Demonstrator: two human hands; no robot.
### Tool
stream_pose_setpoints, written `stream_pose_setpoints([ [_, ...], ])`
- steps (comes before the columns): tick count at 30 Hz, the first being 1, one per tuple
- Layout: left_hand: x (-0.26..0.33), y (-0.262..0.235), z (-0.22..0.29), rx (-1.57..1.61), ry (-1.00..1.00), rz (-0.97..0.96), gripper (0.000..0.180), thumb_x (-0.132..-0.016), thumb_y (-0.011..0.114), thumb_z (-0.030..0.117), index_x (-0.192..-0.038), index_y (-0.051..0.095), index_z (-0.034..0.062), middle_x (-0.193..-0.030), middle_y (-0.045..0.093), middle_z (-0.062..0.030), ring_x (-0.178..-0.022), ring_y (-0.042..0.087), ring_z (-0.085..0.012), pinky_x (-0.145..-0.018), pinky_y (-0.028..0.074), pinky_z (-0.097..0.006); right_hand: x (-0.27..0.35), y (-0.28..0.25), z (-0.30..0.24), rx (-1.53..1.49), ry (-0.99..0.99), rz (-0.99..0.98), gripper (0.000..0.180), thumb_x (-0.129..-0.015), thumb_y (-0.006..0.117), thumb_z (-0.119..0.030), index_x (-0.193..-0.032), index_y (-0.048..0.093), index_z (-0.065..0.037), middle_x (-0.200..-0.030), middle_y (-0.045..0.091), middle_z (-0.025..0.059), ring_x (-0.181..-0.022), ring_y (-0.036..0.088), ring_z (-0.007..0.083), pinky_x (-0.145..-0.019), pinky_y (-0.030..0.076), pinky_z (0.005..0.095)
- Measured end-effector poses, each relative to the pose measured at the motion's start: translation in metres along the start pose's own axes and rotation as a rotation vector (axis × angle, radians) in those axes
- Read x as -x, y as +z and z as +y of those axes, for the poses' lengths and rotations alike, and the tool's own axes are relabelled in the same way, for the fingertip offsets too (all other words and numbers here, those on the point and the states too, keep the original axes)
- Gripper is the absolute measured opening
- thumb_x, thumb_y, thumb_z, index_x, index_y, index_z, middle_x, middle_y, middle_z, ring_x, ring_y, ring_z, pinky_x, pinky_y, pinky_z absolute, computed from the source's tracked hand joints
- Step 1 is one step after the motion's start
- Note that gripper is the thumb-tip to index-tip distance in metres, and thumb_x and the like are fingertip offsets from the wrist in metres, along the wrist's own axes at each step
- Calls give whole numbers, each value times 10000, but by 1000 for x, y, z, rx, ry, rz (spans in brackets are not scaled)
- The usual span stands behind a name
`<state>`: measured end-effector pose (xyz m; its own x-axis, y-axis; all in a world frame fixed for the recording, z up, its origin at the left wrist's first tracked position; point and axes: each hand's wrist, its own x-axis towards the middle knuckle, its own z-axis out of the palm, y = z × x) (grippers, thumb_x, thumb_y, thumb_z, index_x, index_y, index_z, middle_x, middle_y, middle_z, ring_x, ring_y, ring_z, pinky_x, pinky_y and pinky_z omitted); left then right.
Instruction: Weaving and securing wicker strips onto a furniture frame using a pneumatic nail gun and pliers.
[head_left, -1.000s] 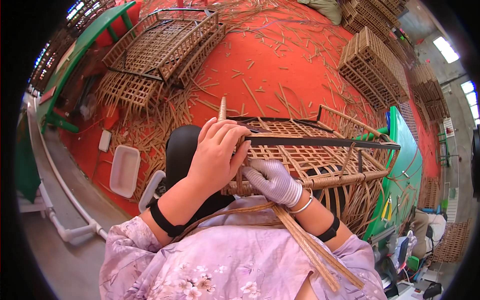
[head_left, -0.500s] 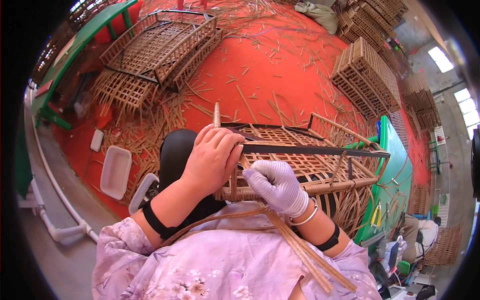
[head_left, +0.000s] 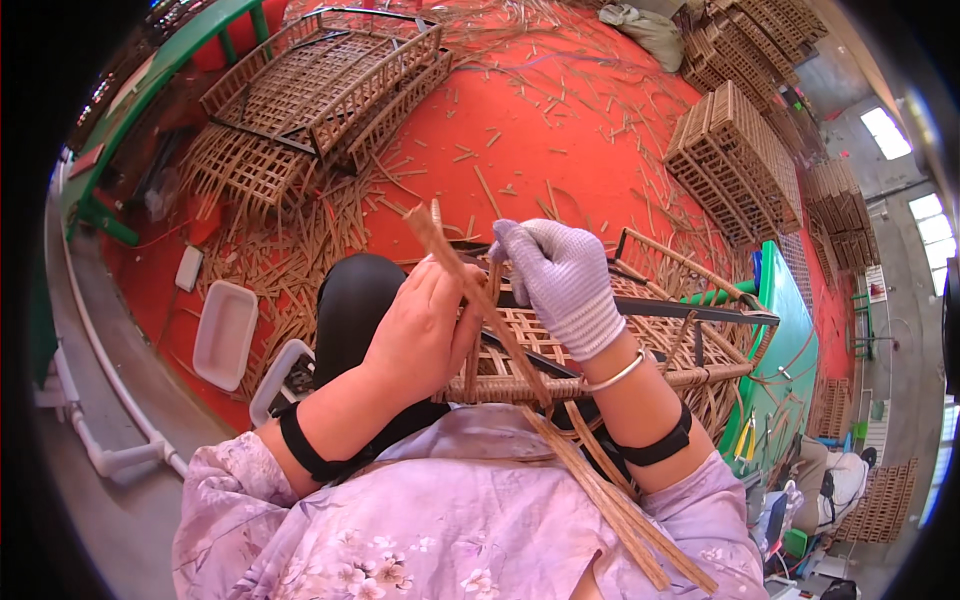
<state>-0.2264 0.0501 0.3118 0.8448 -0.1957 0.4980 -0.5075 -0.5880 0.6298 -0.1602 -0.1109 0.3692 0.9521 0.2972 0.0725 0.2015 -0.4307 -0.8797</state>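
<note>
A woven rattan-like frame with a dark metal bar lies across my lap. My left hand, bare, is closed around its left end, where a wrapped post sticks up. My right hand, in a pale lilac knit glove, is raised above the metal bar. Its thumb and finger are pinched at the top of a narrow brown strip. A wider flat brown strip slants up past my left hand's fingers. More long strips trail over my floral top.
Woven panels with dark frames lie on the red floor at the far left, amid scattered strip offcuts. White tubs stand at my left. A green table with yellow-handled pliers is on the right. Stacked woven pieces stand behind it.
My right hand has lifted up and away from the frame's near edge to above the metal bar. A flat strip now slants up across the left hand's fingers. The left hand stays at the frame.
</note>
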Motion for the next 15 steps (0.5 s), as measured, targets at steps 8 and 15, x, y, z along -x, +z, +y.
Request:
stream_pose_setpoints([
  [8, -6, -7, 4, 26, -22, -18, 417, -781, 725, 102, -1153, 553, 28, -1055, 594, -175, -1030, 570, -386, -973, 433, -479, -18, 9, 15, 264, -18, -27, 356, -927, 584, -312, -746, 692, -25, -660, 632, 177, -653, 635, 352, -620, 488, 419],
  [15, -15, -12, 8, -75, 5, -32, 315, -752, 747, 151, -1038, 650, 63, -1088, 618, -100, -1024, 591, -294, -911, 451, -424, -23, 2, 10, 325, 46, -135, 403, -923, 554, -372, -767, 702, -31, -729, 661, 177, -713, 643, 364, -672, 511, 417],
])
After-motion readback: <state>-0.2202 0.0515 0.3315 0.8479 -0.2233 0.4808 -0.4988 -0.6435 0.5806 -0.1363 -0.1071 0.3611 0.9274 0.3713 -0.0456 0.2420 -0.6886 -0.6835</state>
